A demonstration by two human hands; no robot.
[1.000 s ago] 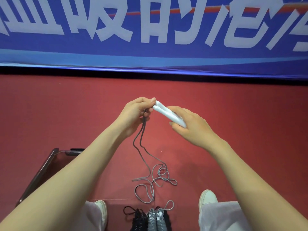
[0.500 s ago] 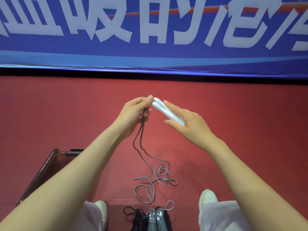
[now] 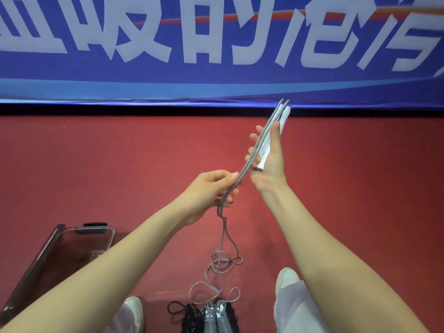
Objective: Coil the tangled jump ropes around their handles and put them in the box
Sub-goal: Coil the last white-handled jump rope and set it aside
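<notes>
My right hand [image 3: 266, 162] is raised and grips the two white handles [image 3: 283, 118] of a grey jump rope, their tips pointing up and away. The doubled grey rope [image 3: 262, 138] runs taut from the handle tips down across my right fingers to my left hand [image 3: 211, 188], which pinches it between thumb and fingers. Below my left hand the rope hangs to a loose tangle [image 3: 221, 263] on the red floor. Coiled ropes, one black [image 3: 189, 318] and one grey [image 3: 216, 320], lie between my feet. A clear plastic box [image 3: 72, 239] stands at the lower left.
A blue banner [image 3: 216, 44] with white lettering lines the far edge of the red floor. My white shoes [image 3: 286, 277] flank the coiled ropes. My left forearm crosses over part of the box.
My right hand has lifted the handles up and to the right, turning them upright. My left hand has slid down the rope, which is now pulled taut between the hands.
</notes>
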